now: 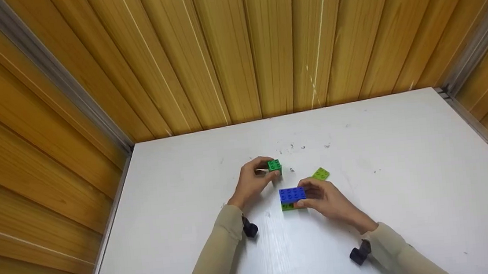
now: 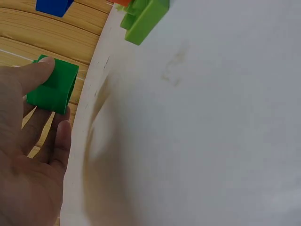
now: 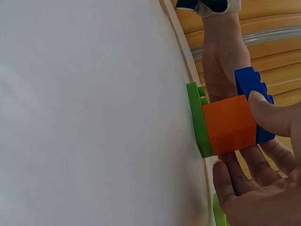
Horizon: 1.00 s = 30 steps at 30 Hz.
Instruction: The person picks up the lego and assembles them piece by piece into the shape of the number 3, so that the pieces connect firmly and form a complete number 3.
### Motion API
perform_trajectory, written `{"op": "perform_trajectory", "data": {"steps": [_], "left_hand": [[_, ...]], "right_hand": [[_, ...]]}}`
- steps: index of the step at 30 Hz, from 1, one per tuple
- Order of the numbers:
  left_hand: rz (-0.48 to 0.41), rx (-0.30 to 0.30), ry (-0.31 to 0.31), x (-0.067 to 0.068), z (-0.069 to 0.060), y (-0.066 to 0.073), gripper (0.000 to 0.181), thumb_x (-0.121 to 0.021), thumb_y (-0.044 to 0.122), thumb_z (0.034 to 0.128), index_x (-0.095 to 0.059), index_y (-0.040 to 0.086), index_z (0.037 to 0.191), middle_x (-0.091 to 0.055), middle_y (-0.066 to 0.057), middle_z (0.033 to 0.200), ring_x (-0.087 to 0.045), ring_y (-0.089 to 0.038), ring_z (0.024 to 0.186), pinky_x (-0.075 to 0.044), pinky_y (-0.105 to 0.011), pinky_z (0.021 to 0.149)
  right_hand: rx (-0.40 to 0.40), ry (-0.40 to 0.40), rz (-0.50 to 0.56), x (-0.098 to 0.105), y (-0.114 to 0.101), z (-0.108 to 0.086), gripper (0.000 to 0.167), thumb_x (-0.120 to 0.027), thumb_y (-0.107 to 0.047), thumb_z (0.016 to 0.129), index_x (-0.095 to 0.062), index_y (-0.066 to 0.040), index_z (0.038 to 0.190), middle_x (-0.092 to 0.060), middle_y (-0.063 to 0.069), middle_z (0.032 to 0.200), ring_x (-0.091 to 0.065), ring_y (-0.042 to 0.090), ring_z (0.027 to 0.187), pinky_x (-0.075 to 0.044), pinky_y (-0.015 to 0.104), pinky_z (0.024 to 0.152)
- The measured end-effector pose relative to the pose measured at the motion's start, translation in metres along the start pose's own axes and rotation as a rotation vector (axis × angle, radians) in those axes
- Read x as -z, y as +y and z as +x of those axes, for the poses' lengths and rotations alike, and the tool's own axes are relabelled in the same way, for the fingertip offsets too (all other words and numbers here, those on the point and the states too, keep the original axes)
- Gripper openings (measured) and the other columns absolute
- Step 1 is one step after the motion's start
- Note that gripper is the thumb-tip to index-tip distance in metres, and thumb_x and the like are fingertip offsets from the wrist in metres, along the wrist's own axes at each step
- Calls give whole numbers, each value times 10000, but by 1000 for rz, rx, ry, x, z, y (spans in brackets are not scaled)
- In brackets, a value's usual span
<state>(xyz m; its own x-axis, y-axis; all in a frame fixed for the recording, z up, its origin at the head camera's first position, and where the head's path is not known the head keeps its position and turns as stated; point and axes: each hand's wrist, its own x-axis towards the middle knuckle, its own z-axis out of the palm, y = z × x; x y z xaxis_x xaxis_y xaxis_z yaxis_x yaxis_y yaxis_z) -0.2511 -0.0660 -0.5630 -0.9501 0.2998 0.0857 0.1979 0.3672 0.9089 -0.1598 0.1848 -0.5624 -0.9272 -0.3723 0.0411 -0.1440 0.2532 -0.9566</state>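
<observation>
My left hand [image 1: 251, 181] pinches a green toy building block [image 1: 274, 165] between thumb and fingers, just above the table. Lower and to the right, my right hand [image 1: 329, 198] grips a blue building brick [image 1: 292, 193] by its right end. Under that brick is an orange block [image 3: 230, 123], which stands on a light green studded plate [image 1: 287, 207]. In the right wrist view the blue brick overhangs the orange block, and the thumb lies across the blue brick near their joint. The left wrist view shows the green block's smooth side under the thumb.
Another light green plate [image 1: 321, 174] lies on the white table [image 1: 181, 230] just beyond my right hand, partly hidden by it. Wood-patterned panels [image 1: 236, 53] rise behind the table's far edge and along its sides.
</observation>
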Motion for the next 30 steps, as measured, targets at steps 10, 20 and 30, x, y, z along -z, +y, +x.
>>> {"op": "perform_trajectory", "data": {"steps": [10,20,30], "left_hand": [[-4,-37,-23,7,-9,11,367,-853,266,939,-731,186,1275,-746,7,1204,-690,-161,1133,-586,-371,1024],[-15,-108,-50,12,-16,23,377,-854,281,939,-733,182,1282,-753,0,1194,-696,-178,1121,-578,-417,1041],[-17,-157,-78,12,-20,33,377,-844,270,949,-728,165,1292,-757,-3,1186,-692,-174,1116,-585,-411,1036]], "right_hand": [[2,-22,4,1,1,1,381,-807,-155,968,-649,-7,1282,-700,169,1248,-693,312,1183,-564,306,1037],[-5,-20,-15,1,-1,1,369,-807,-176,970,-664,-24,1275,-730,145,1219,-705,309,1173,-561,280,1025],[-6,-18,-20,1,0,2,372,-818,-183,961,-665,-34,1265,-733,131,1200,-705,306,1179,-560,313,1029]]}}
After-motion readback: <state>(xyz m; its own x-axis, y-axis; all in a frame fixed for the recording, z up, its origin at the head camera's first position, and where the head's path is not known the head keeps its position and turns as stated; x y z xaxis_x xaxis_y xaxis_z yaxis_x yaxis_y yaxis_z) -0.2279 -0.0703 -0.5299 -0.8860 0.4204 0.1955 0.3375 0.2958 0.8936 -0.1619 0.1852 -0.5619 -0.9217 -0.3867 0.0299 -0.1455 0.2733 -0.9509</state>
